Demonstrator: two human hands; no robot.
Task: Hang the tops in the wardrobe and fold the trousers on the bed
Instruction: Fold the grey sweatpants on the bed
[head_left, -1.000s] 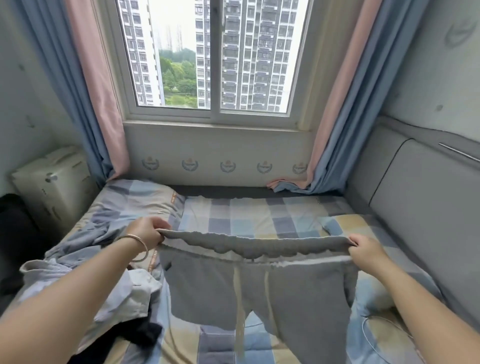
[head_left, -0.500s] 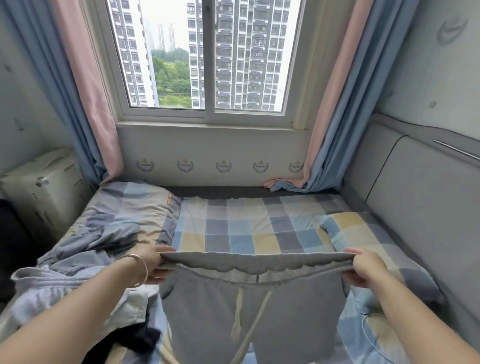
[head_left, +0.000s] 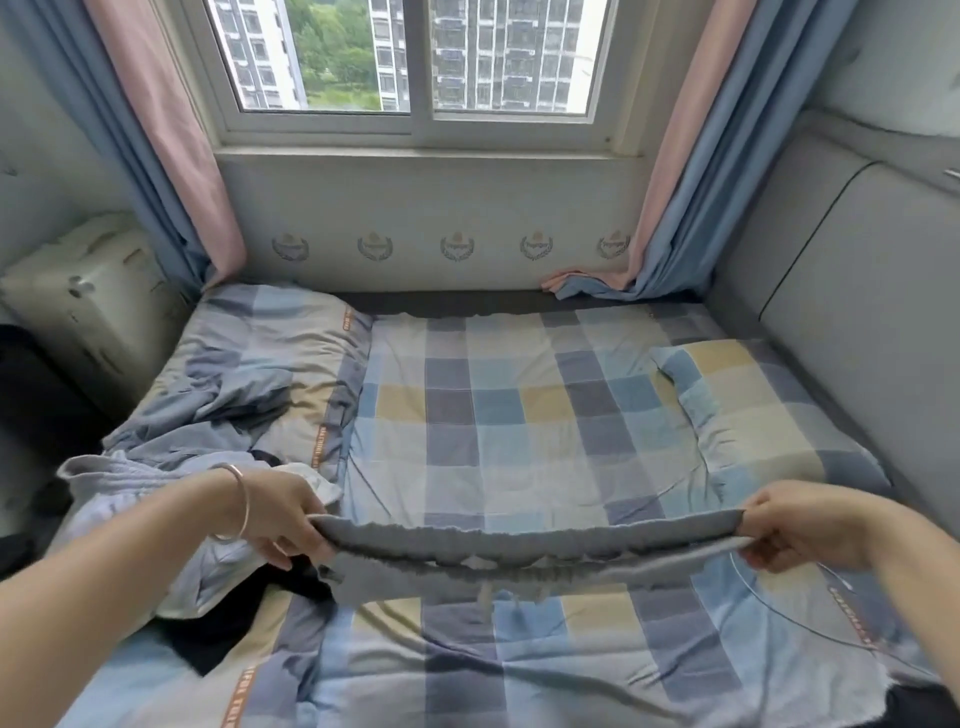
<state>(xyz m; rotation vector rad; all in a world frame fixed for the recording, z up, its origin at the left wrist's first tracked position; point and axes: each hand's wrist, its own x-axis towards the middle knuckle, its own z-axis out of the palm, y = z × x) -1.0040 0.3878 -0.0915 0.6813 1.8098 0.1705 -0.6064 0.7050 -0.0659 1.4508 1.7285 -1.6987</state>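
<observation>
The checked bed (head_left: 519, 426) spans the view, with a heap of clothes (head_left: 156, 499) at its left. The grey trousers (head_left: 519, 551) hang stretched above the cover, the left hand (head_left: 280, 512) and right hand (head_left: 800, 525) each pinching 1 waistband end, probably to lay them flat for folding.

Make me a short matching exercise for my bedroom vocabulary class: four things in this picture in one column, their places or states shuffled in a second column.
Things:
1. grey trousers
2. pillow
3. bangle
4. pile of clothes

Places or states:
A. on the left wrist
B. heaped on the bed's left side
C. stretched by the waistband between left hand and right hand
D. lying beside the grey headboard

Pairs: 1-C, 2-D, 3-A, 4-B
</observation>
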